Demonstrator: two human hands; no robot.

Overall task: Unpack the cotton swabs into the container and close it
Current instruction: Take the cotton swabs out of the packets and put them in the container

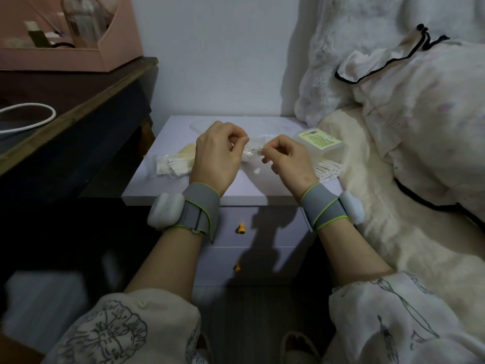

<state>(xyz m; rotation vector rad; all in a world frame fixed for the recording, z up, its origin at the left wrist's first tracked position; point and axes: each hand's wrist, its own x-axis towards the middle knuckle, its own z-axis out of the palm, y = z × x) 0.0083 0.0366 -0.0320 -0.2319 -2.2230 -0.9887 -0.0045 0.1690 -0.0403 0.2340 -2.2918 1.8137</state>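
A home bedroom. A small lilac nightstand (162,190) with two drawers and orange knobs (240,228) is standing against a plain white wall (210,48). A bed with cream bedding (367,179) and ruffled, black-trimmed pillows (420,88) is lying along its right side. A dark wooden desk (78,101) is carrying a pink organiser box (110,48) on the left.
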